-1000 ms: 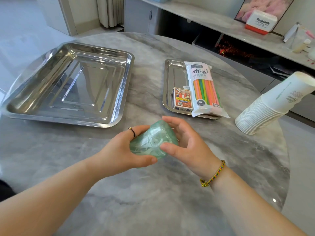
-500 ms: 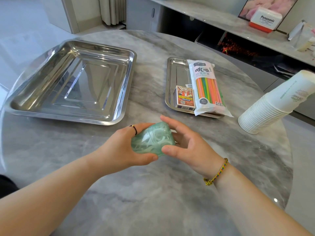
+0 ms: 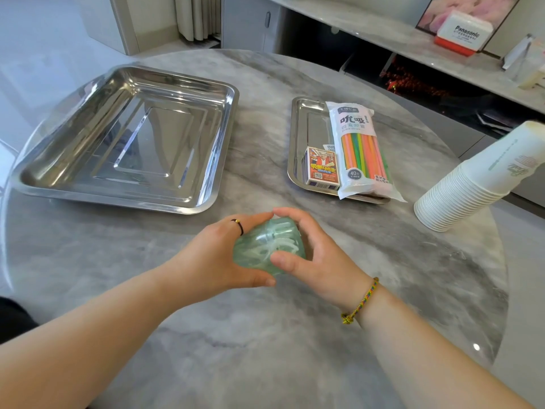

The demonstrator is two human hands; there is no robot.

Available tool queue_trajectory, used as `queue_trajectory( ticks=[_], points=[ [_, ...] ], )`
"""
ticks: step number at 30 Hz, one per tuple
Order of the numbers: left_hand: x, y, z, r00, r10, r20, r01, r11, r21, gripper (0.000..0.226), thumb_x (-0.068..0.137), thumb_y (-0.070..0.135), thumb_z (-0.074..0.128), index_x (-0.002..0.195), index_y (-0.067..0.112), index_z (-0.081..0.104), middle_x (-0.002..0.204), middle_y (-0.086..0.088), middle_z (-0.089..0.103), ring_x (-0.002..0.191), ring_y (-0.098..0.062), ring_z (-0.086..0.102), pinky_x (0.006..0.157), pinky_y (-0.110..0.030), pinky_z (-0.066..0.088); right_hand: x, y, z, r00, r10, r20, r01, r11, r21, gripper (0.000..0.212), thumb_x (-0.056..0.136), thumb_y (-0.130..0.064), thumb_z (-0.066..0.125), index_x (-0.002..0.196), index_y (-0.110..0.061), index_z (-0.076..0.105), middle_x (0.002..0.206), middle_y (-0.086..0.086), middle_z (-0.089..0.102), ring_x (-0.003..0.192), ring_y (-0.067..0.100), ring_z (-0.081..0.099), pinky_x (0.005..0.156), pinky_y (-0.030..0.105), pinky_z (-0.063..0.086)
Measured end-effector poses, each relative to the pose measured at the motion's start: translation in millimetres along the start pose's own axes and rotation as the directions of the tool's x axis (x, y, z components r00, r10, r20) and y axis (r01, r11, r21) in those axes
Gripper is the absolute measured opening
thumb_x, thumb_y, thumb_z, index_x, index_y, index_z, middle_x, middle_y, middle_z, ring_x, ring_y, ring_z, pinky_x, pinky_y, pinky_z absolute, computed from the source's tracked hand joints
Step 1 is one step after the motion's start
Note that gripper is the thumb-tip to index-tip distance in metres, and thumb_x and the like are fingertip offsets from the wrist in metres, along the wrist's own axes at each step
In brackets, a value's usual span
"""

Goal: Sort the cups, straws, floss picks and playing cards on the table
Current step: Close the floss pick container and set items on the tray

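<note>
- Tray, big steel one, sits far left on the worktop, nothing in it that I can see.
- Left hand is just right of the big tray's near corner. Its grip is wrapped round the floss pick tub, thumb along the near side and fingers over the far side. I see a thin dark ring on one finger.
- Floss pick tub is translucent green with white picks showing through the wall. It is held between both hands at centre, near me. I cannot tell whether it is touching the worktop.
- Right hand has its grip curled on the tub's right side, thumb pressed to the near face and index finger arched over the top. There is a woven bracelet on the wrist.
- Small steel tray is beyond the hands, right of centre and well apart from the big one.
- Playing card box lies in the small tray's near end.
- Straw pack lies just right of the card box, touching it, with its near end hanging over the tray rim.
- Cup stack is far right, white, lying tilted at the worktop's edge with the open end toward me.
</note>
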State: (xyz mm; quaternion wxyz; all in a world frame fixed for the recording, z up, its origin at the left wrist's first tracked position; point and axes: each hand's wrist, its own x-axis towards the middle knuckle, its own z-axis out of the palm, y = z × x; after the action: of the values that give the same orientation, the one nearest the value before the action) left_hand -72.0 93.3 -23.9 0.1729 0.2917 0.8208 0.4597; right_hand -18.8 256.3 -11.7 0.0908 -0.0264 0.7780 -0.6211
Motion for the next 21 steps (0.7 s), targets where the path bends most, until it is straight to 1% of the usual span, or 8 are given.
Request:
queue_trajectory(
  ticks=[3,5,7,9,11,13,17,21],
  points=[
    [3,3,-7,0.997,-0.056,-0.054,0.039,0.96,-0.279,0.086,0.043,0.033,0.087,0.109,0.051,0.034,0.111,0.028,0.048,0.091,0.021,0.052,0.075,0.0,0.042,3,1,0,0.998,0.027,-0.059,-0.016,0.984,0.175,0.04,0.067,-0.02,0.06,0.103,-0.031,0.046,0.099,-0.01,0.055,0.08,-0.007,0.058,0.07,0.012,0.049],
    [5,5,-10,0.988,-0.124,-0.088,0.06,0.851,-0.522,0.076,0.054,0.025,0.084,0.115,0.041,0.041,0.112,0.02,0.053,0.086,0.015,0.059,0.068,-0.008,0.05,4,1,-3,0.995,0.032,-0.09,-0.005,0.956,0.292,0.044,0.064,-0.021,0.066,0.104,-0.029,0.049,0.098,-0.008,0.058,0.082,-0.001,0.06,0.07,0.017,0.052],
    [6,8,-8,0.974,-0.219,-0.067,0.13,0.77,-0.625,0.058,0.067,0.033,0.072,0.118,0.032,0.045,0.108,0.015,0.058,0.081,0.01,0.062,0.067,-0.008,0.05,3,0,-4,0.993,0.026,-0.113,0.013,0.945,0.327,0.048,0.061,-0.022,0.069,0.105,-0.028,0.05,0.097,-0.008,0.059,0.083,0.001,0.061,0.071,0.018,0.052],
    [4,10,-3,0.953,-0.298,0.047,0.263,0.745,-0.613,0.044,0.075,0.055,0.056,0.108,0.026,0.053,0.094,0.011,0.063,0.069,0.005,0.063,0.06,-0.012,0.051,1,-1,-4,0.992,0.008,-0.128,0.028,0.96,0.278,0.044,0.066,-0.017,0.064,0.105,-0.027,0.048,0.097,-0.008,0.058,0.08,-0.004,0.06,0.071,0.016,0.051],
    [1,10,2,0.936,-0.314,0.158,0.346,0.74,-0.577,0.05,0.072,0.06,0.04,0.096,0.02,0.057,0.072,0.006,0.063,0.056,-0.006,0.06,0.047,-0.02,0.047,-1,-2,-2,0.991,-0.022,-0.133,0.048,0.98,0.193,0.043,0.067,-0.017,0.061,0.105,-0.029,0.047,0.097,-0.008,0.055,0.078,-0.008,0.059,0.069,0.011,0.048],
    [1,12,2,0.927,-0.324,0.189,0.371,0.719,-0.588,0.048,0.072,0.056,0.046,0.093,0.014,0.056,0.06,0.002,0.056,0.047,-0.012,0.052,0.04,-0.021,0.04,-1,-2,1,0.989,-0.05,-0.141,0.065,0.992,0.109,0.047,0.065,-0.021,0.066,0.106,-0.034,0.046,0.1,-0.007,0.054,0.082,-0.008,0.057,0.073,0.012,0.047],
    [4,12,0,0.911,-0.371,0.181,0.4,0.686,-0.608,0.049,0.069,0.056,0.058,0.091,0.012,0.053,0.063,-0.003,0.045,0.041,-0.01,0.041,0.038,-0.02,0.034,0,-1,3,0.981,-0.108,-0.162,0.098,0.993,-0.065,0.054,0.057,-0.045,0.065,0.106,-0.05,0.044,0.123,0.002,0.05,0.11,0.014,0.053,0.093,0.025,0.046],
    [3,10,3,0.901,-0.401,0.165,0.41,0.665,-0.624,0.053,0.065,0.055,0.064,0.093,0.013,0.05,0.063,-0.001,0.042,0.038,-0.008,0.039,0.037,-0.018,0.031,0,3,3,0.981,-0.117,-0.154,0.109,0.992,-0.061,0.053,0.058,-0.046,0.064,0.107,-0.049,0.043,0.125,0.001,0.048,0.11,0.017,0.052,0.092,0.025,0.046]
  ],
)
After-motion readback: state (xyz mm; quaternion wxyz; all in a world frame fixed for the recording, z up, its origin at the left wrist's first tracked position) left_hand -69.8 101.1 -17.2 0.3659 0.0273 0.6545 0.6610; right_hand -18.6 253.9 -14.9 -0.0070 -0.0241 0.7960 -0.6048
